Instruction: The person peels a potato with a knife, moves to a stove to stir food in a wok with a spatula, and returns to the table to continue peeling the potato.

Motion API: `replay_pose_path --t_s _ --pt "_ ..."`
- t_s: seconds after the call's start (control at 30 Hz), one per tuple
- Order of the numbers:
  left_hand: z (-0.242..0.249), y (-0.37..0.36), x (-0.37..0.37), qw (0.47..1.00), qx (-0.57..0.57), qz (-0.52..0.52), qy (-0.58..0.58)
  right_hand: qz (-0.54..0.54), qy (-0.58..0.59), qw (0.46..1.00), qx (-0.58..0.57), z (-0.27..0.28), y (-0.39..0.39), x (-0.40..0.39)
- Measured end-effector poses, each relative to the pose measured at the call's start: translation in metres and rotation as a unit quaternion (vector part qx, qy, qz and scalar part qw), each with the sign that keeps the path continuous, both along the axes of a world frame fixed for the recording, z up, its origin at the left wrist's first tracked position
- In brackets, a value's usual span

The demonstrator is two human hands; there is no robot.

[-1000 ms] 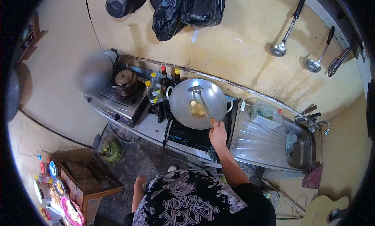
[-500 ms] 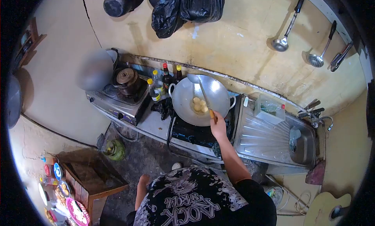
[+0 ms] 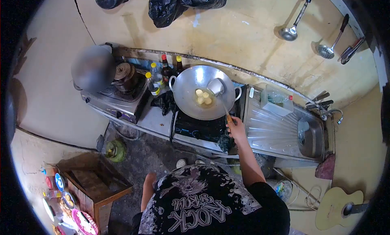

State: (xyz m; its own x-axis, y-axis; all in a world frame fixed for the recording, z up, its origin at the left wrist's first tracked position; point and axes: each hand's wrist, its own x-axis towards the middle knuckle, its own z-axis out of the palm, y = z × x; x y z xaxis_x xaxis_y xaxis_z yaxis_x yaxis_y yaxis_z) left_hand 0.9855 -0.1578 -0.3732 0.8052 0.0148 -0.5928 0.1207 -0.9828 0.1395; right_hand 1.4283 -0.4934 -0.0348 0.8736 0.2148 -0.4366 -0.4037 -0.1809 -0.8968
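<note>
**Spatula gripped by the right hand over the silver wok**

The orange-brown handle of a wide-headed silver metal spatula (image 3: 216, 86) is gripped near its end by the right hand (image 3: 237, 127), the fingers curled round it and only slightly spread. And the spatula's head is held inside a large, round, two-handled silver metal wok (image 3: 188, 82), just beside a cluster of small, pale yellow, rounded food pieces (image 3: 203, 97) sitting in shallow liquid! The wok is borne by a black, flat-topped cooker (image 3: 199, 127), flanked on one side by clear and dark bottles with yellow and red caps (image 3: 166, 70), on the other by a ribbed stainless-steel sink (image 3: 266, 131). Down by the black printed shirt (image 3: 195, 198), the bare left arm (image 3: 148, 192) is seen, but its finger state cannot be told.
</note>
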Motion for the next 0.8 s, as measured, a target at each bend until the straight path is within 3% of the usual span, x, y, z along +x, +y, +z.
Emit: replay_pose_path --t_s 0.13,0.27,0.37,0.43,0.53,0.67,0.8 --pt "-0.004 -0.001 0.010 0.999 -0.008 0.036 0.009 0.025 0.087 0.994 0.058 0.006 0.011 -0.002" --pt "-0.008 0.001 0.025 0.997 -0.020 0.078 0.019 0.042 0.056 0.997 0.040 0.013 0.011 -0.010" --pt "0.004 0.005 0.023 0.998 -0.020 -0.048 -0.043 0.040 -0.009 0.999 -0.024 0.014 0.005 -0.012" --pt "0.016 0.007 0.021 0.982 -0.011 -0.124 -0.143 0.036 -0.030 0.998 -0.049 0.013 -0.003 -0.005" --pt "0.043 0.010 0.013 0.901 0.019 -0.221 -0.372 0.045 -0.028 0.992 -0.112 0.019 -0.008 0.005" --pt "0.004 0.006 0.007 0.964 0.053 -0.170 -0.196 0.052 0.068 0.996 -0.019 0.026 -0.001 0.002" --pt "-0.012 0.004 0.004 0.975 0.089 -0.151 -0.137 0.082 0.170 0.979 0.082 0.036 0.010 -0.002"
